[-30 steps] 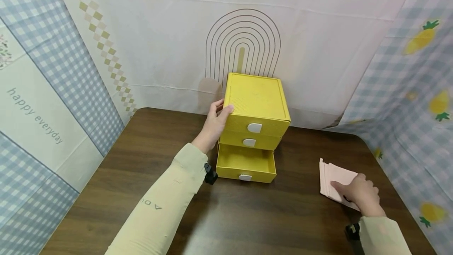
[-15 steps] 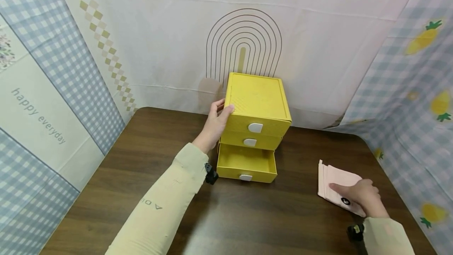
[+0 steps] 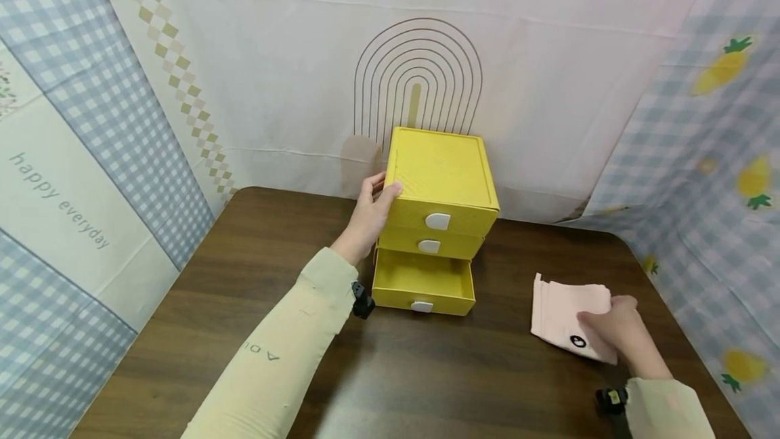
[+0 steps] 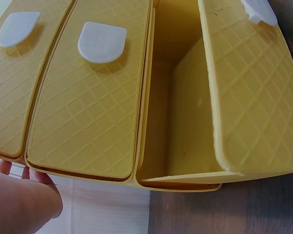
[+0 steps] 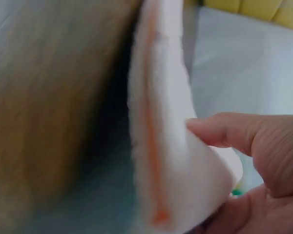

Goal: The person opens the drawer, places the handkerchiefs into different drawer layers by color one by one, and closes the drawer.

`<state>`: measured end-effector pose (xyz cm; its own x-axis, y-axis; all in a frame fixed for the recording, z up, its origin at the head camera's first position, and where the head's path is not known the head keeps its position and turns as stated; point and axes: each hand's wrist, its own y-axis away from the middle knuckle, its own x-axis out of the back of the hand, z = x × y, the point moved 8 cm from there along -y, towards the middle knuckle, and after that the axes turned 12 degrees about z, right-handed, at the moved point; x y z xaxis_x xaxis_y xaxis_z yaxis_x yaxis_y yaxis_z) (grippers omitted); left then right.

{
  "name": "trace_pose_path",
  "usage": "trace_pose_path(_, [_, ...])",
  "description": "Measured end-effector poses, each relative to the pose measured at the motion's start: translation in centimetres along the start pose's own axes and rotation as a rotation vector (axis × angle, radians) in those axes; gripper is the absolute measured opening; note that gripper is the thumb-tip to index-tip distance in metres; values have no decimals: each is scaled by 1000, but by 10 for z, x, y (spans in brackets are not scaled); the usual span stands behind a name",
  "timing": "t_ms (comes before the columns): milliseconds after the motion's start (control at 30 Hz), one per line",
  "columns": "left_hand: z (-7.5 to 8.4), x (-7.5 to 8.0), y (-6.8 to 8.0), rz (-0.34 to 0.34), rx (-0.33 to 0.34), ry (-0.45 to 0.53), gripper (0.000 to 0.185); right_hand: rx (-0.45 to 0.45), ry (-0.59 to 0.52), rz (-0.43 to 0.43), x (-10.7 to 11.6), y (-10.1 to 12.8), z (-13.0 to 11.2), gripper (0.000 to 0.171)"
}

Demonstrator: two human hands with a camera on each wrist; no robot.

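Note:
A yellow drawer unit (image 3: 441, 168) with white handles stands at the back of the table. Its bottom drawer (image 3: 423, 297) is pulled out and has nothing visible inside; the two above are closed. My left hand (image 3: 367, 219) rests against the unit's upper left side, thumb over the top edge. In the left wrist view its fingers touch the side wall. On the right, my right hand (image 3: 618, 327) pinches a folded pale pink towel (image 3: 560, 314) with a small black round mark. The right wrist view shows the thumb on the towel's (image 5: 171, 122) face, fingers mostly hidden behind it.
The dark wooden table (image 3: 463, 371) carries the unit and lies under both hands. A white printed cloth (image 3: 274, 66) hangs behind it. Checked cloths hang at the left (image 3: 91, 87) and right (image 3: 670, 154).
My right hand has turned and shifted the towel slightly left, and its black mark has come into sight. The left hand and drawer unit stay where they were.

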<state>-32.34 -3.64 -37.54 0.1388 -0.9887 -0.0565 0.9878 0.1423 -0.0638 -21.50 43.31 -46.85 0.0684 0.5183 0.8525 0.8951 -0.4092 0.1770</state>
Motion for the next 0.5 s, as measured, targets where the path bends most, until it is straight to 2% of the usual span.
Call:
trace_pose_path(100, [-1,1,0,1,2,-2,65,109,-46,65,7,9,-24,88])
trace_pose_path(167, [-1,2,0,3,4,-3,65,196,-63,87,11,18,-44,82])
trace_pose_path(300, [-1,2,0,-8,10,-12,65,331,-92,50,17,43,-84,81])
trace_pose_path(500, [0,0,0,-2,2,3,62,443,-182,-12,25,81,-131,69])
